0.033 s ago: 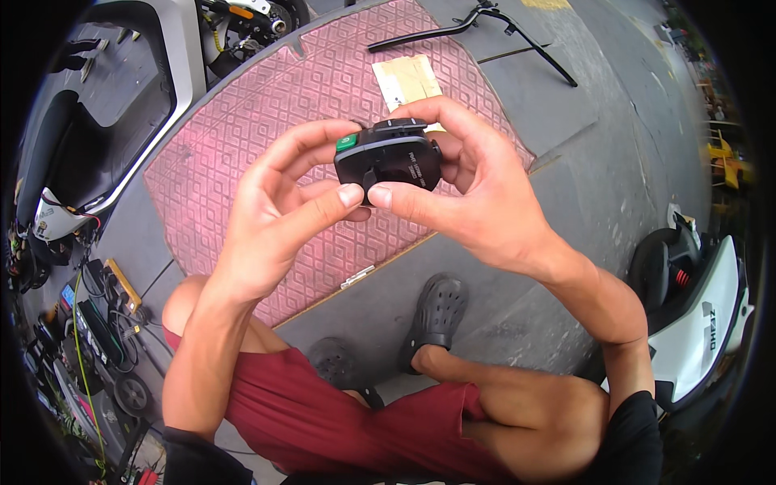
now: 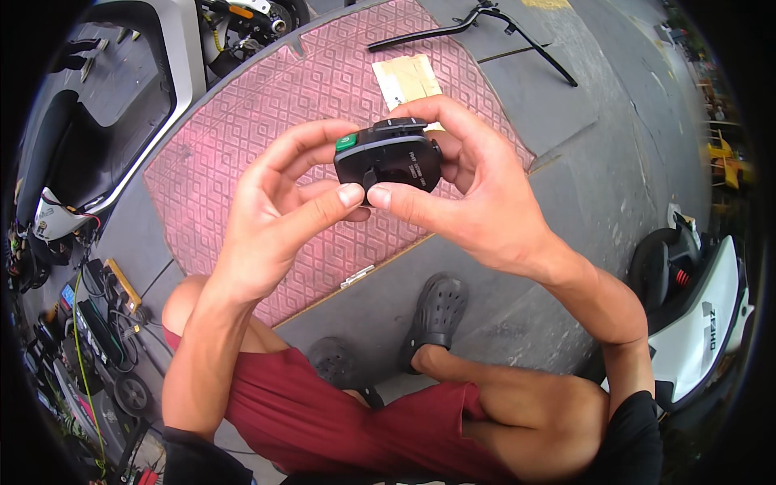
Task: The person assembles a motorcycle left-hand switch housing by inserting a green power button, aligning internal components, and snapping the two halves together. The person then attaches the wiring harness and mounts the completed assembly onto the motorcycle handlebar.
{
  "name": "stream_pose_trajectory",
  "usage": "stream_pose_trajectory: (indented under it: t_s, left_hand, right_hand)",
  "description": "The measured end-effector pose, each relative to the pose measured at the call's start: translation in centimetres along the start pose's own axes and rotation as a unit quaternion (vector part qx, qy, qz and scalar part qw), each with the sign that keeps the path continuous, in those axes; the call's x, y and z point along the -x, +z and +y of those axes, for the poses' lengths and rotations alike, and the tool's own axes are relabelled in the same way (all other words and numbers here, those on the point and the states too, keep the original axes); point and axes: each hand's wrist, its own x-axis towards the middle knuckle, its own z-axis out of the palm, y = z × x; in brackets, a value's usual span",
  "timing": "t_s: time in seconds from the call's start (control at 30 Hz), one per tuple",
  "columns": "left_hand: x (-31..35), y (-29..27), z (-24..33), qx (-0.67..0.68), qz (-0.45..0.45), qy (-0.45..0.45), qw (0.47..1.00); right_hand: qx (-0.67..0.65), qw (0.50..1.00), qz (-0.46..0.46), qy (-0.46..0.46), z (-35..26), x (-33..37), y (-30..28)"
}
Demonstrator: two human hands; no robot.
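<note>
Between both hands, above the mat, is a black scooter handlebar switch housing with a green button at its upper left corner. My left hand grips its left side, thumb pressed on the lower front edge. On the right, my right hand wraps round the other side, its thumb resting beside the left thumb. Fingertips behind the housing are partly hidden.
A pink patterned mat covers the ground in front of me. On it lies a beige paper packet; a bent black handlebar crosses its far edge. Scooters stand at left and right. Cables and tools crowd the lower left.
</note>
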Motion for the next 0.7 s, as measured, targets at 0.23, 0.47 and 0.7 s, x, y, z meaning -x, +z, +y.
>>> stream_pose_trajectory:
  t_s: [0.23,0.47,0.7]
  left_hand:
    - [0.1,0.0,-0.3,-0.053,0.011,0.045,0.997]
    - [-0.1,0.1,-0.8,0.023,0.03,0.06,0.997]
    - [0.0,0.2,-0.8,0.081,-0.004,0.07,0.994]
  right_hand:
    - [-0.046,0.999,0.028,-0.005,0.3,0.1,0.8]
    - [-0.064,0.996,0.034,-0.05,0.7,0.0,1.1]
    - [0.104,0.987,0.038,-0.113,-1.4,0.3,1.3]
